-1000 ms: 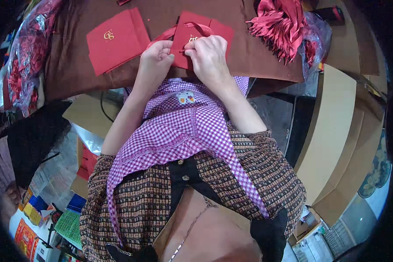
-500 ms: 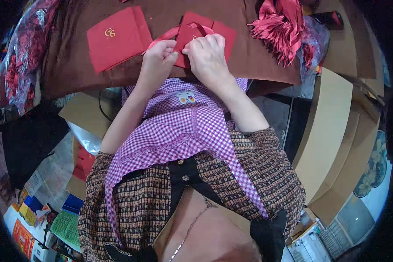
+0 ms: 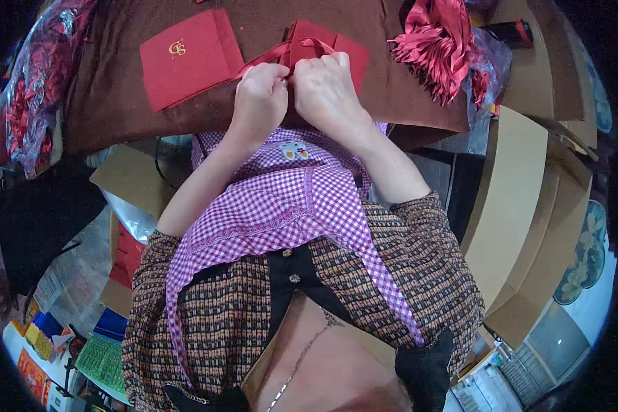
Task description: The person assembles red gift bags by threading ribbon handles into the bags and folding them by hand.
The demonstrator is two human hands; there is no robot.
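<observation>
A flat red paper gift bag [image 3: 359, 63] lies at the table's near side, partly covered by my right hand [image 3: 326, 86]. A red satin ribbon [image 3: 275, 52] runs across its top and makes a loop above my right knuckles. My left hand [image 3: 261, 93] pinches the ribbon at the bag's left edge, thumb and forefinger together. Close beside it, my right hand has its fingers curled down over the bag and ribbon; its fingertips are hidden. To the left rests a second red gift bag [image 3: 189, 65], marked with a gold emblem.
Brown cloth [image 3: 110, 82] covers the table. A bundle of red satin ribbons [image 3: 436, 48] lies at the right, with a clear plastic bag [image 3: 491, 62] beside it. More red ribbons in plastic [image 3: 31, 110] hang at the left edge. An open cardboard box [image 3: 511, 199] stands at the right.
My left hand has shifted slightly right, closing up against my right hand. The ribbon's left end has moved with it, and its loop still stands over the bag.
</observation>
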